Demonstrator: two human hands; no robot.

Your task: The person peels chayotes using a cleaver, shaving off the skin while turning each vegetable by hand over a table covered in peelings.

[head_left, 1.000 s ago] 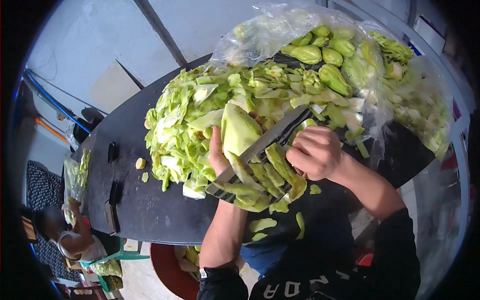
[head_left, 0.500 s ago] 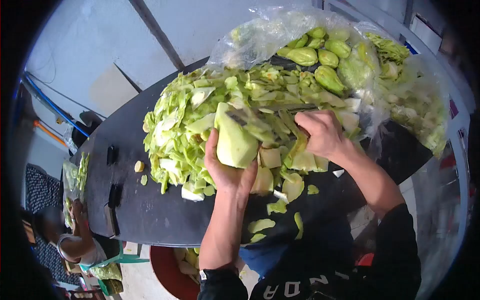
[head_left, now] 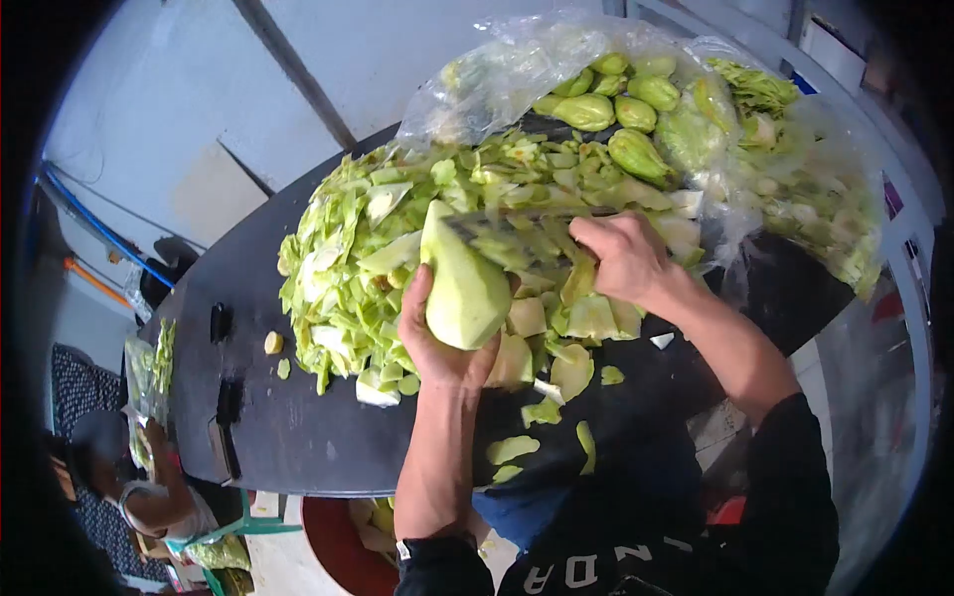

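My left hand (head_left: 447, 348) cups a mostly peeled, pale-green chayote (head_left: 465, 293) from below, its narrower end tilted up. In my right hand (head_left: 626, 256) is a knife (head_left: 556, 214), the fingers closed around its handle. Its blurred blade points left and meets the upper right side of the chayote. Green slivers hang around the blade, partly smeared by motion. Behind and beneath both hands spreads a big heap of green peelings and cut pieces (head_left: 343, 268). Below my right hand lie flat pale slices (head_left: 591, 316).
Whole green chayotes (head_left: 641, 157) lie by a clear plastic bag (head_left: 507, 74) at the back of the dark table (head_left: 268, 427). More pieces fill a bag (head_left: 815, 199) at right. A red tub (head_left: 343, 546) stands below the edge. Another person (head_left: 164, 497) sits at far left.
The knife has swept up and left along the chayote, with my right hand shifting slightly left and up. The chayote is tilted a little differently, and the whole view has shifted slightly.
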